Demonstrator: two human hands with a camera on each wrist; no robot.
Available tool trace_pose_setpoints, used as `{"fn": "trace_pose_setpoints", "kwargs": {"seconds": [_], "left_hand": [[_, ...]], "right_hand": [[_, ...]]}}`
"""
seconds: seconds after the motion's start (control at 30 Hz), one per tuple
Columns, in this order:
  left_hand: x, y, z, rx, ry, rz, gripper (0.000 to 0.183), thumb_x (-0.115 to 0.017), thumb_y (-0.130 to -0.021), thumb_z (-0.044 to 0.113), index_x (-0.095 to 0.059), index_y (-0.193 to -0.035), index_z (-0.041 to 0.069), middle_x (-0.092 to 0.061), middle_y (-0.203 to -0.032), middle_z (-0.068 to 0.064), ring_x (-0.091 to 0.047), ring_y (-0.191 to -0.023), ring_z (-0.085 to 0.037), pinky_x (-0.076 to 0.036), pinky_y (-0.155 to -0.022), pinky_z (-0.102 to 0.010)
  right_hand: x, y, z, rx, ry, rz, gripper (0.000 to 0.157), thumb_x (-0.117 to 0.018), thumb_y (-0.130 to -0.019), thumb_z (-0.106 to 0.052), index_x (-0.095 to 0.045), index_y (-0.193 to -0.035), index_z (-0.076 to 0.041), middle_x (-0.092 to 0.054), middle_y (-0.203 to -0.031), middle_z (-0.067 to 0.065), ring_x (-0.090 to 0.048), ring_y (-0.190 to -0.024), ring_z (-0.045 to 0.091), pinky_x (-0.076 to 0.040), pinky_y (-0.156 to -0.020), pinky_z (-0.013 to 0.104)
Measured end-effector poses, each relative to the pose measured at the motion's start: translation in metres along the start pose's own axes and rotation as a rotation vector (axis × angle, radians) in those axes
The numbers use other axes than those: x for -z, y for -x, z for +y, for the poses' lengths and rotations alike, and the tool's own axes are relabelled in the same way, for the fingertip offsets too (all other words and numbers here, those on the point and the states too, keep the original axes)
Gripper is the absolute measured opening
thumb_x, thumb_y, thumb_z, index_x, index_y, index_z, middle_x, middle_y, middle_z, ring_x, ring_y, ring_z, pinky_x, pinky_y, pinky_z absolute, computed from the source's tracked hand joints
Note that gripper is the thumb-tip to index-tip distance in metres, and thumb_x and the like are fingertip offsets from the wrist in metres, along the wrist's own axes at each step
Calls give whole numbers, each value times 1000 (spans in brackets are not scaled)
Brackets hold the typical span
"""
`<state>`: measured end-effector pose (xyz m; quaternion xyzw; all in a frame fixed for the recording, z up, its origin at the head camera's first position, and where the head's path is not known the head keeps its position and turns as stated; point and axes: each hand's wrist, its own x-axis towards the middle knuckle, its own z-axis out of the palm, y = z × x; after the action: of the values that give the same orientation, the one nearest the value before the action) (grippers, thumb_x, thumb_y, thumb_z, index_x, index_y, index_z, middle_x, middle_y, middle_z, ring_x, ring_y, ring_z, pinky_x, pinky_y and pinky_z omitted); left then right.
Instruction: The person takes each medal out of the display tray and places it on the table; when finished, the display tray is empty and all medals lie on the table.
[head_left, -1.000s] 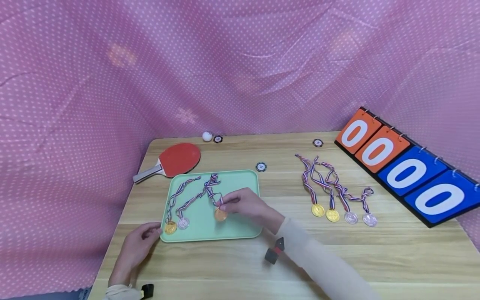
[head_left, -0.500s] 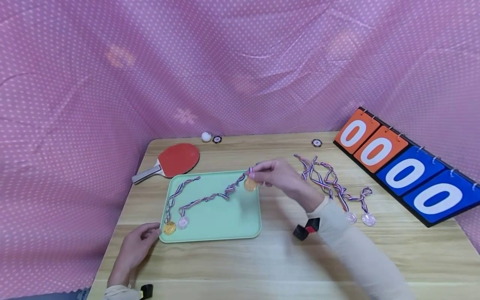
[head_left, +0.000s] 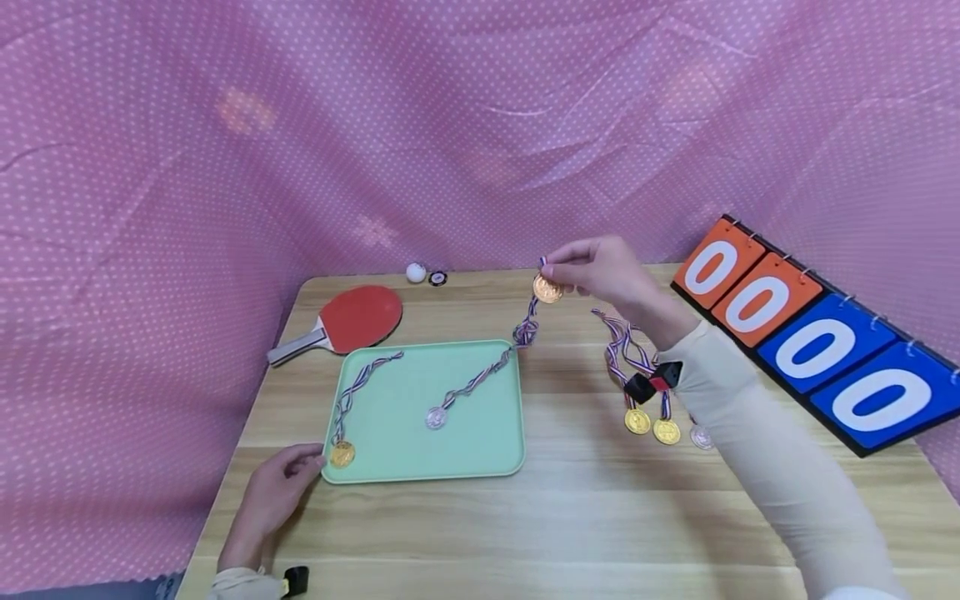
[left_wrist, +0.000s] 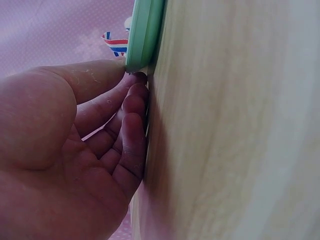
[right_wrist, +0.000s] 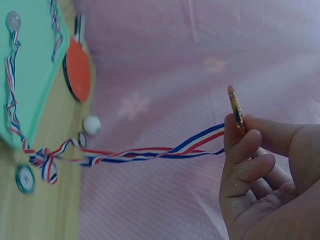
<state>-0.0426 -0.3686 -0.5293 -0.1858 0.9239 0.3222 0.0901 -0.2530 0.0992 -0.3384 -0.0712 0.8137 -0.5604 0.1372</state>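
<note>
Right hand (head_left: pixel 611 271): thumb and fingers pinch the bronze medal (head_left: pixel 547 289); you hold it up, clear of the table.
Bronze medal: beyond the tray's 2 o'clock corner; its striped ribbon (right_wrist: pixel 200 142) runs down to a tangled bunch by that corner.
Silver medal (head_left: pixel 436 417): in the tray, near centre; its ribbon leads toward 2 o'clock, meeting the same bunch.
Left hand (head_left: pixel 277 492): thumb and bent index finger pinch the tray's edge at your 8 o'clock.
Green tray (head_left: pixel 480 450): on the wooden table (head_left: pixel 450 542); gold medal (head_left: pixel 342 454) inside at 8 o'clock.
Outside it: red paddle (head_left: pixel 363 319) at 11; white ball (head_left: pixel 416 272) and chip (head_left: pixel 438 278) at 12.
Three o'clock: two gold medals (head_left: pixel 637 421), a silver one (head_left: pixel 701 437) partly behind your sleeve (head_left: pixel 772 450); scoreboard (head_left: pixel 780 333) farther out, four zeros.
</note>
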Motion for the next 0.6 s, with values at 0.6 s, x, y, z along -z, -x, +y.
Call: {"fn": "trace_pose_setpoints", "kwargs": {"seconds": [0.6], "left_hand": [[2,1,4,-5,18,-3,47,-58,-95,48,-62,-129,16,-67,-112,-6,-58,-97,-15,-44,-81,-28]], "right_hand": [[62,6,-21,51,203,177,36,-74,-85,-42,-74,-110,-17,-70,-86,-17,-60,-80,6,-46,-64,20]]}}
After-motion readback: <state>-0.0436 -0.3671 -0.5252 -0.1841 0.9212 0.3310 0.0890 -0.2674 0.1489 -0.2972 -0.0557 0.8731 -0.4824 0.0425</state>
